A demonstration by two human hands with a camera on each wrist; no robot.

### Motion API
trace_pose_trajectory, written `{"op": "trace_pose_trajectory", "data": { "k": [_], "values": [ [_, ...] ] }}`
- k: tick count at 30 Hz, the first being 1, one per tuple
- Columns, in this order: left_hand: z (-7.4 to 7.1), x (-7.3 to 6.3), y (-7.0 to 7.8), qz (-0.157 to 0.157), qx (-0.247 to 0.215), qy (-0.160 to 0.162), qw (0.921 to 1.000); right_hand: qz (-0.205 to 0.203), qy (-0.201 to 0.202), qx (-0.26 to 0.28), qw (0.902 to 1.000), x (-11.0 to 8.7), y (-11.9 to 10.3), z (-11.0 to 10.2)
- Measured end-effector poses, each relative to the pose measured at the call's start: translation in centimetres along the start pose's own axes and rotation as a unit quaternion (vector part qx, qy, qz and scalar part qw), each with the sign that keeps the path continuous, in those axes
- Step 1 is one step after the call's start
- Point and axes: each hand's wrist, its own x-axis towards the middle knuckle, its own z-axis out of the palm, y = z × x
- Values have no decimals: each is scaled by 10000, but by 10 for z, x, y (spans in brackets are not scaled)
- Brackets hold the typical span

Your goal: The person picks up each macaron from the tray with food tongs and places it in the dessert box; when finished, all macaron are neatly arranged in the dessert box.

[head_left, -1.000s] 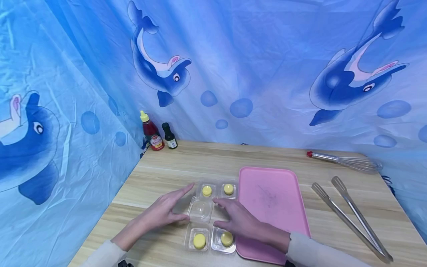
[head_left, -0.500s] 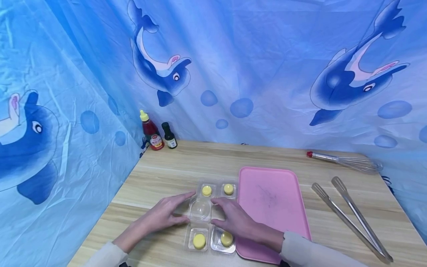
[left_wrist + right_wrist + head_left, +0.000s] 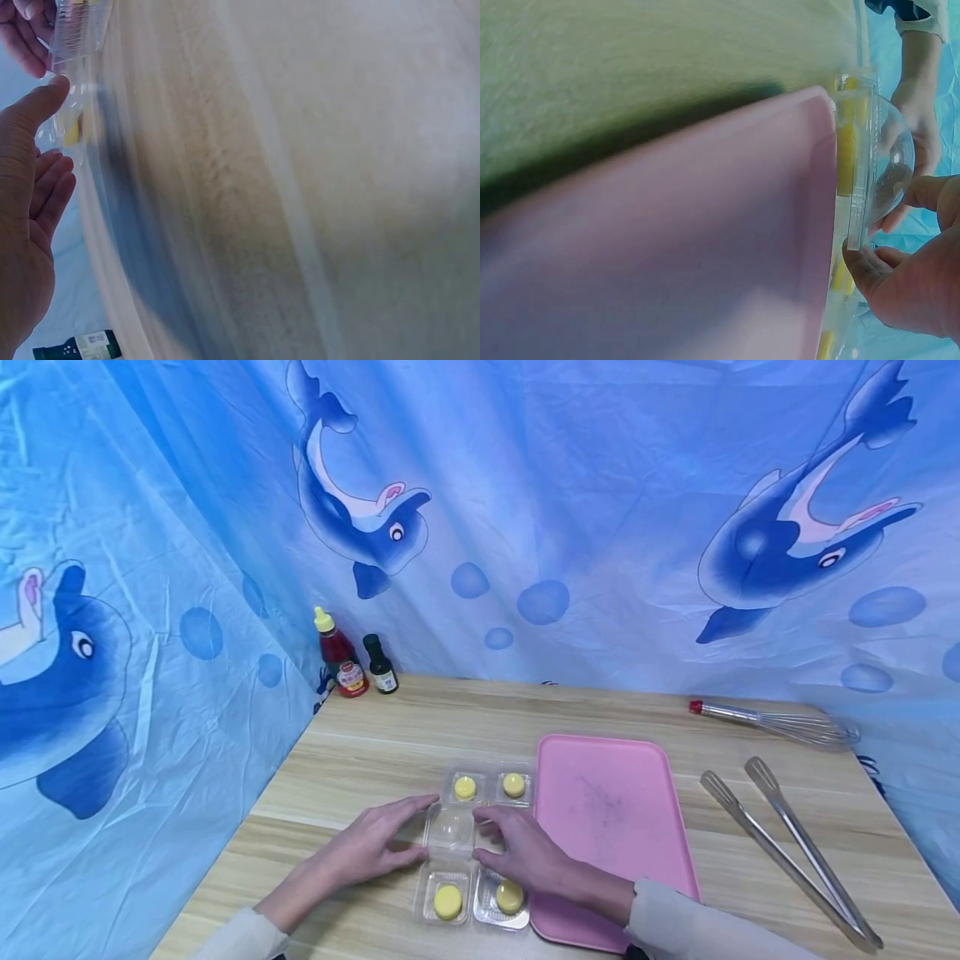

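Note:
A clear plastic lid (image 3: 450, 832) with a round dome lies between my two hands in the head view. My left hand (image 3: 371, 843) holds its left side, thumb near the closer corner and index finger near the far one. From the other side my right hand (image 3: 521, 852) grips it by thumb and fingers; the right wrist view shows its dome (image 3: 894, 161) beside the thumb. Around it are several clear plastic boxes, each with a round yellow piece: two far, with yellow piece (image 3: 465, 788), and two near, with yellow piece (image 3: 448, 902). Whether the lid touches anything beneath is unclear.
A pink tray (image 3: 600, 810) lies right of the boxes, under my right forearm. Further right are metal tongs (image 3: 795, 852) and a whisk (image 3: 780, 723). A red sauce bottle (image 3: 345, 660) and a small dark bottle (image 3: 381, 665) stand at the back left.
Both hands have drawn slightly closer in around the lid, which has shifted and straightened a little. The boxes, tray and tools are unchanged.

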Motion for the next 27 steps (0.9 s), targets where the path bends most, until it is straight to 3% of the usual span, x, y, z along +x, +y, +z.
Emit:
{"op": "trace_pose_trajectory", "data": {
  "k": [7,16,21,27],
  "values": [
    [-1,-2,0,126,213,92,9996,215,-26,698,9973,1,-6,1],
    [-27,4,12,693,653,555,9939,334,460,1838,9813,3,-20,-7],
    [-35,12,17,1233,922,886,9841,269,869,2077,9740,7,-22,-11],
    [-41,21,25,1691,1172,1161,9717,638,924,2661,9574,10,-23,-17]
  ]
}}
